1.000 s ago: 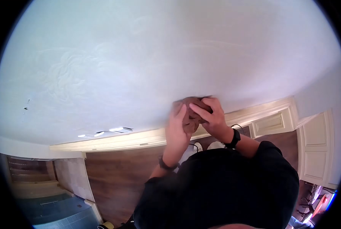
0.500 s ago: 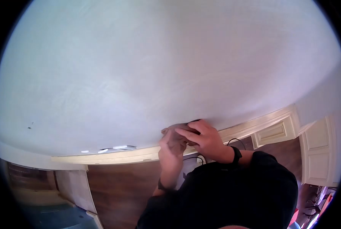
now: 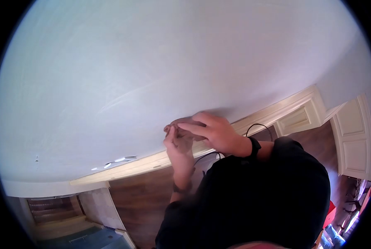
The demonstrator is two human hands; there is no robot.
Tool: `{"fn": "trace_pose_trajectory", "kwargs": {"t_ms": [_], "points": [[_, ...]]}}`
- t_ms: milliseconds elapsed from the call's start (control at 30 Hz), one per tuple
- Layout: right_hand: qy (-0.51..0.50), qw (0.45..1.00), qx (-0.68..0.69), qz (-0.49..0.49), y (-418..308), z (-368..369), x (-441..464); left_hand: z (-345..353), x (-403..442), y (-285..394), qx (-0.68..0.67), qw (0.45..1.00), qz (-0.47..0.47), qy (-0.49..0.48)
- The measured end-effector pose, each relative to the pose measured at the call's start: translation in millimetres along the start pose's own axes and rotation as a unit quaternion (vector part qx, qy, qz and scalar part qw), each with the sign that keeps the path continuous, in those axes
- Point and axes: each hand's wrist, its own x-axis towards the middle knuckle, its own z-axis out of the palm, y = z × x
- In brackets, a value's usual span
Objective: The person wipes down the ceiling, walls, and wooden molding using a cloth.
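- Head view: the brown, soft-looking thing (image 3: 184,120) is just below the middle of the frame, between my two hands; its outline is partly covered, so I cannot tell what it is, nor whether it touches the pale surface (image 3: 123,62).
- My left hand (image 3: 180,152) grasps its left end with bent fingers and thumb; a loose pinch here could let that end slip.
- My right hand (image 3: 218,132) lies over its right side, fingers stretched across it. Pressing harder than the left could twist, crease or tear it, if it is as soft as it looks.
- My fingers crowd together and hide the middle, so a bad fold or catch there could escape me.
- Just below my hands runs the cream edge (image 3: 148,164); if both grips loosen, the thing could drop past it to the dark floor (image 3: 140,203).
- Right of centre, a black cable (image 3: 258,124) loops near my right wristband (image 3: 255,148); a low swing of that arm could snag it.
- Farther out, at lower left, white flat pieces (image 3: 125,158) rest near the edge, where a wide sweep of my left arm could knock them.
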Motion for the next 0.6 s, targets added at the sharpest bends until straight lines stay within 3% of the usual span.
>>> {"fn": "trace_pose_trajectory", "kwargs": {"t_ms": [133, 233, 267, 400, 500, 600], "points": [[-0.014, 0.999, -0.044, 0.017, 13.9, -56.3, -20.1, 60.4, -7.4, 9.8, 0.050, 0.999, -0.012, -0.006], [0.005, 0.997, -0.081, -0.004, 44.1, -80.6, -44.4, 105.1, -17.2, 7.7, -0.004, 0.999, -0.045, -0.009], [0.016, 0.997, -0.079, -0.002, 54.4, -85.1, -55.0, 117.5, -16.9, 15.8, 0.053, 0.998, -0.039, -0.012], [0.044, 0.996, -0.072, -0.001, 73.5, -121.3, -73.9, 159.0, -19.0, 31.9, 0.004, 0.998, -0.053, -0.042], [0.051, 0.996, -0.077, -0.010, 81.1, -152.1, -83.1, 190.4, -13.9, 44.2, 0.117, 0.993, 0.014, -0.028], [0.078, 0.997, -0.028, 0.002, 97.0, -167.3, -93.3, 213.7, -9.0, 57.5, 0.044, 0.999, -0.003, -0.025]]}}
